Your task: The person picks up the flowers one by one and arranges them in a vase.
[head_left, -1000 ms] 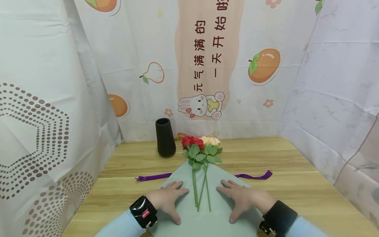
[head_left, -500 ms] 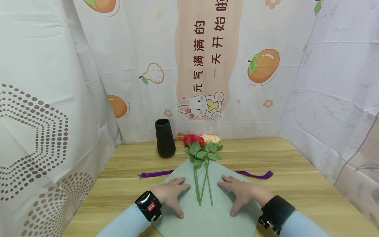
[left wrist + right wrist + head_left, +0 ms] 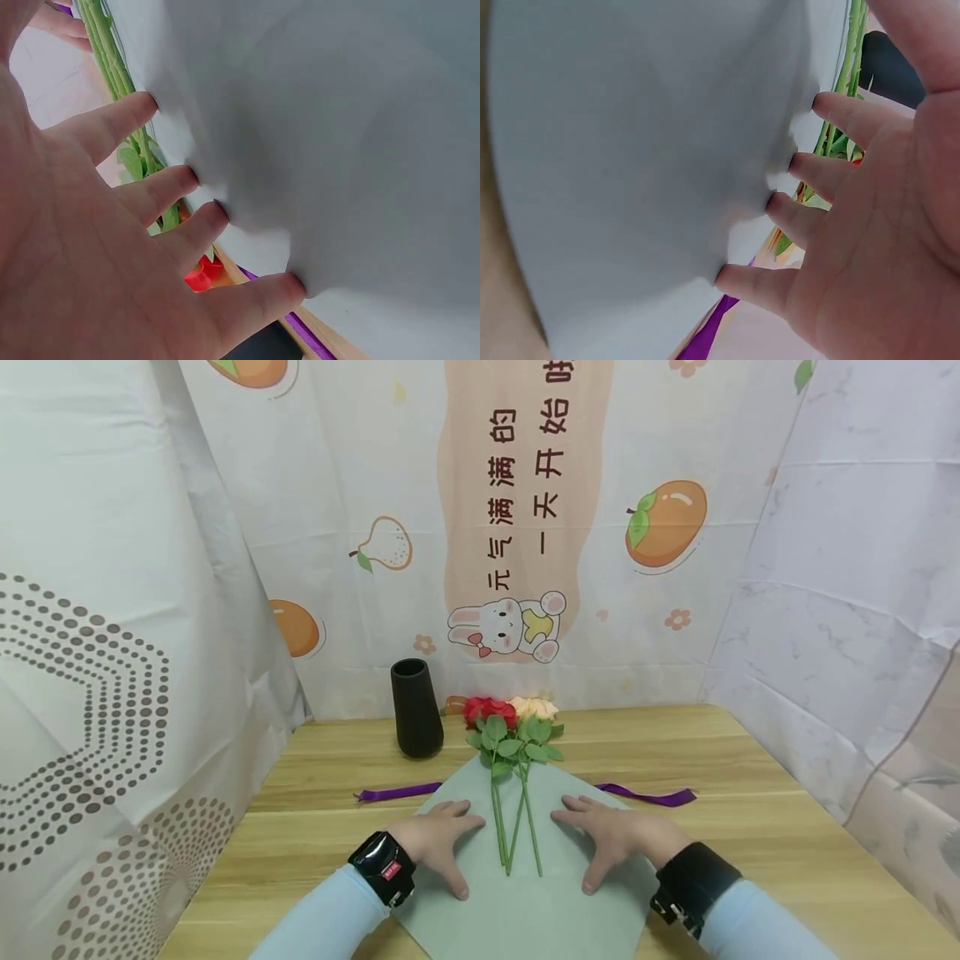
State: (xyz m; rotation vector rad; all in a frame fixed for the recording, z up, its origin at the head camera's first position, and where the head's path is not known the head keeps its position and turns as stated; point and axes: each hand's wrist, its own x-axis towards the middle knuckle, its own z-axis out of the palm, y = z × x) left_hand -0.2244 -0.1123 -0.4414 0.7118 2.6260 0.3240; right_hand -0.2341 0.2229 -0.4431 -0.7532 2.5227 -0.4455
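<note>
A grey-green sheet of wrapping paper lies cornerwise on the table. On its middle rest several long-stemmed roses, with a red bloom, a cream bloom and green stems pointing toward me. My left hand is spread on the paper left of the stems, its fingertips touching the sheet. Right of the stems, my right hand likewise touches the paper with spread fingers. A purple ribbon runs under the paper, one end showing at each side.
A black vase stands upright at the back left of the wooden table. Printed cloth hangs behind the table and along both sides.
Both hands, the paper and the roses have shifted slightly away from me, toward the back of the table. The hands keep their spread pose on the paper.
</note>
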